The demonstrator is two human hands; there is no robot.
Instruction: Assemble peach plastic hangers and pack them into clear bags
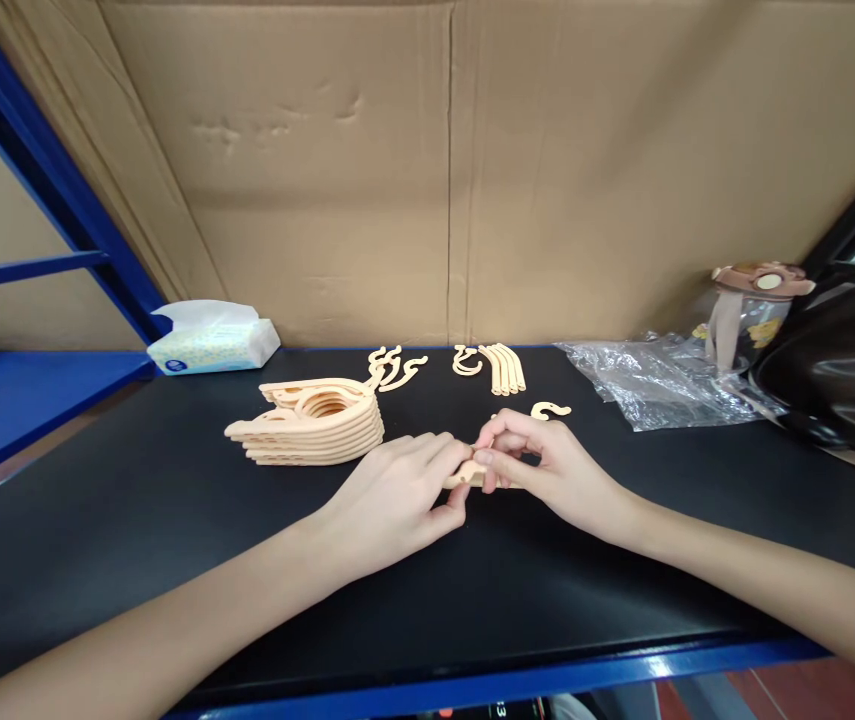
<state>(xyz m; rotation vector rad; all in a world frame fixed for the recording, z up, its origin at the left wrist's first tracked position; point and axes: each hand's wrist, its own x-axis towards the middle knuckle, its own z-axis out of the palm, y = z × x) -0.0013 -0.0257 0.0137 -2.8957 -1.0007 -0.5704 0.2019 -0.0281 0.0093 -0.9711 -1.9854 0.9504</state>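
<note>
Pale beige plastic hanger parts (470, 471) are pinched between my two hands above the middle of the table. My left hand (404, 492) grips them from the left, fingers curled over the top and thumb below. From the right, my right hand (536, 460) closes thumb and fingertips on the same parts; the fingers hide much of them. Just behind my right hand lies a loose hanger hook (551, 409). Left of my left hand stands a stack of folded beige hangers (322, 425).
Farther back lie several hooks (402, 372), more hooks (466, 362) and a row of curved hanger arms (503, 370). A tissue pack (213, 340) is at back left. Clear plastic bag (667, 385), drinking bottle (753, 315) and black bag (839, 370) occupy the right. Cardboard (367, 180) walls the rear.
</note>
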